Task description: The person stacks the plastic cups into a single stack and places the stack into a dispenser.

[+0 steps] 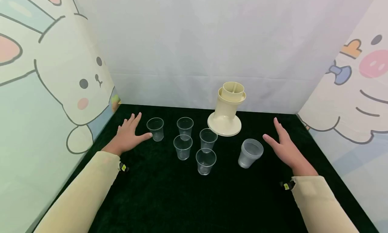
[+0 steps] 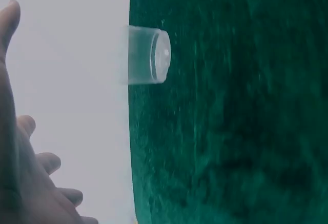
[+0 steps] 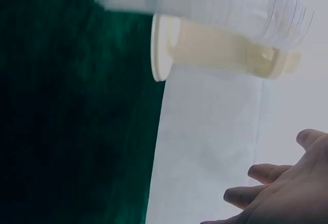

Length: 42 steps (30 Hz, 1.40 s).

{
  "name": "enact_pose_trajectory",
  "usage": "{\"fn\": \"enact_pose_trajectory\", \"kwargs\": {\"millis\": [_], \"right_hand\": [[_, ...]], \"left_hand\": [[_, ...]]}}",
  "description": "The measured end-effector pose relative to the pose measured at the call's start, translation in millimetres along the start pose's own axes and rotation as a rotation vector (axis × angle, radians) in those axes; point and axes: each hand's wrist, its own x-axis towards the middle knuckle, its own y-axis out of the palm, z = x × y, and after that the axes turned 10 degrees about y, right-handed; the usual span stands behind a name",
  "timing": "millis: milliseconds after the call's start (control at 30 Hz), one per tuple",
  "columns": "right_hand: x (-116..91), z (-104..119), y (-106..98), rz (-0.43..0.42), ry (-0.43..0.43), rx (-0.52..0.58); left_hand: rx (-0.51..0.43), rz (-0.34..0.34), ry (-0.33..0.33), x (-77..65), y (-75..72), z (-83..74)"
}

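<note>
My left hand [image 1: 127,134] hovers with spread, straight fingers just left of a clear plastic cup [image 1: 157,135], touching nothing. In the left wrist view a clear cup [image 2: 146,56] stands apart from the hand [image 2: 36,178]. To the right, my right hand [image 1: 286,148] is held with fingers extended beside a nested stack of clear cups [image 1: 250,154], with a gap between them. The right wrist view shows that stack [image 3: 205,1] close up, away from the fingertips [image 3: 238,197]. Several other single cups, such as the front one [image 1: 205,164], stand upright between the hands.
A cream cup holder [image 1: 225,113] with a round base and tubular top stands at the back, right of centre. Dark green cloth [image 1: 188,202] covers the table. Behind hangs a white curtain [image 1: 197,41]; cartoon-printed panels [image 1: 66,91] flank both sides.
</note>
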Motion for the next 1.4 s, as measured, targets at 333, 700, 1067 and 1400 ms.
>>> {"fn": "enact_pose_trajectory", "kwargs": {"millis": [333,700,1067,1400], "right_hand": [[-14.9,2.7,22.9,-0.013,-0.055,0.115],[-26.0,1.5,44.1,-0.041,-0.055,0.292],[-30.0,-1.3,62.8,-0.062,-0.022,0.368],[-27.2,-1.6,68.0,-0.028,0.019,0.375]], "left_hand": [[-0.149,-0.026,-0.039,9.0,21.0,-2.4],[-0.392,-0.069,-0.091,17.1,35.9,-8.9],[-0.535,-0.148,-0.104,27.9,53.6,-8.0],[-0.665,-0.174,-0.107,35.7,56.4,-14.9]]}}
